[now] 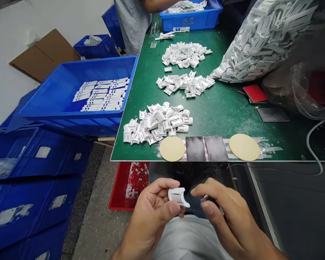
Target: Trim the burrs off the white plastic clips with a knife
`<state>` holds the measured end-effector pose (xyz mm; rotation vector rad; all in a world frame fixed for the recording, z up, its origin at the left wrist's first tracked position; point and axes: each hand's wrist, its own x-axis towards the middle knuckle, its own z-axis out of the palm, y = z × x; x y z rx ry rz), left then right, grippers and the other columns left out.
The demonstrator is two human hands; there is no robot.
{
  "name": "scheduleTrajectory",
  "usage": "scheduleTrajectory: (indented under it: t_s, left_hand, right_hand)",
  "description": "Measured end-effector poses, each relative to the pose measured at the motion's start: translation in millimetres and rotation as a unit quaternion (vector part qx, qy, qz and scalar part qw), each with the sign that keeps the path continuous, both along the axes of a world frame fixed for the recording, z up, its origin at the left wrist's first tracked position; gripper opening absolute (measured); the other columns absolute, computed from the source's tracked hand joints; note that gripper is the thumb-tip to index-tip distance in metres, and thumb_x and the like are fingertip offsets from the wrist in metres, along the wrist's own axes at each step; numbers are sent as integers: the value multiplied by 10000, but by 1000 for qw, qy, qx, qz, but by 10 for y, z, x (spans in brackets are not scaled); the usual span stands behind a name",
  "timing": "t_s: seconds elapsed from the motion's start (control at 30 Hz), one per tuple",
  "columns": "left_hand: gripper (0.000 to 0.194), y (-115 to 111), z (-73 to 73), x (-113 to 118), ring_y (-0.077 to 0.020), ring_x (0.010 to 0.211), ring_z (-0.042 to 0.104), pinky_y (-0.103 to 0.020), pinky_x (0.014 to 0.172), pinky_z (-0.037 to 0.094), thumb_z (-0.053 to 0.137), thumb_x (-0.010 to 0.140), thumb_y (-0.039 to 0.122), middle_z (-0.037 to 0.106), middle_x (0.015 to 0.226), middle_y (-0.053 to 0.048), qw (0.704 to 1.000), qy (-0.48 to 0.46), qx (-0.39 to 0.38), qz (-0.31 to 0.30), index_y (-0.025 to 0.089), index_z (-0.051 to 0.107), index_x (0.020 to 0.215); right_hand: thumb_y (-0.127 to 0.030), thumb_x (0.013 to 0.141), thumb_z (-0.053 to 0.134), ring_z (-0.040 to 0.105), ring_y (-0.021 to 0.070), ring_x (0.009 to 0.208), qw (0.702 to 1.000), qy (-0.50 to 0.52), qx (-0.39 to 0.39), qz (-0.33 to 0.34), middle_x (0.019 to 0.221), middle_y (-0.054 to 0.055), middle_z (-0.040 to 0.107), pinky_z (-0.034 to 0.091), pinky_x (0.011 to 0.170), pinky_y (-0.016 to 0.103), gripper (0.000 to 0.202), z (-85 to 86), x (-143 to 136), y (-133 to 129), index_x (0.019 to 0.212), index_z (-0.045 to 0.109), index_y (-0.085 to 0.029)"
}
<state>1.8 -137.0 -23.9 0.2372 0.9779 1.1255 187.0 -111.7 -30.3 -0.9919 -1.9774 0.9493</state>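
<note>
My left hand [159,206] pinches a white curved plastic part [177,196] with a narrow slot, in front of my lap below the table edge. Just right of it is my right hand [224,213], thumb and index finger bent around a small tool with a metallic tip [205,198]. Most of that tool is hidden in the hand, so its kind is unclear. The tip is apart from the white part. On the green table, a near pile of similar white parts [159,121] lies at the left edge, with a middle pile [189,85] and a far pile [184,54] beyond.
Along the table edge lie two yellowish discs [172,148] and two dark square pads [216,148]. A clear bag of white parts [260,43] stands at right. Blue bins [78,115] are on the left; a red bin [115,202] sits below. Across the table is another person [134,27].
</note>
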Motion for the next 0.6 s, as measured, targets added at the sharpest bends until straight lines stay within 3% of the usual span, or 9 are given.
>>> scheduleTrajectory:
  t_s: [0.1,0.3,0.37,0.5,0.53,0.6]
  left_hand:
    - [367,-24,24,52,-83,654,694,-134,636,533,949,608,191,767,761,7,997,63,13,33,191,750,917]
    - [237,-115,-29,82,-160,750,721,-215,709,576,890,692,242,756,809,-25,955,284,76,43,201,758,885]
    - [217,-126,-54,59,-184,819,729,-246,755,587,847,738,197,766,889,-36,916,370,148,35,236,778,940]
    - [463,-113,-94,-17,-223,988,717,-302,887,577,786,745,44,759,1103,-57,774,540,331,5,314,772,1121]
    - [497,-108,-101,-33,-228,1009,713,-306,898,575,787,746,48,752,1131,-60,759,548,351,-5,322,759,1160]
    - [503,-99,-109,-53,-237,1047,705,-301,898,577,799,760,102,746,1150,-61,775,526,348,-19,328,736,1206]
  right_hand:
    - [-337,997,533,559,97,652,997,46,-63,4,798,-29,591,435,583,211,155,-22,-57,-23,1118,585,-255]
    - [-189,931,622,503,88,581,990,117,-76,-35,700,-45,550,384,525,213,80,-81,-148,-57,985,644,-244]
    - [-192,917,641,506,84,568,985,137,-88,-49,680,-50,563,383,512,204,55,-73,-162,-53,940,659,-238]
    - [-238,893,680,488,72,523,978,155,-114,-81,626,-57,573,368,475,189,81,-18,-174,-28,816,670,-215]
    - [-239,893,680,491,71,525,977,154,-118,-85,627,-57,577,369,477,186,87,-7,-175,-21,810,673,-214]
    - [-243,907,661,505,72,543,976,154,-127,-91,644,-55,590,383,497,183,95,3,-176,-11,817,676,-221]
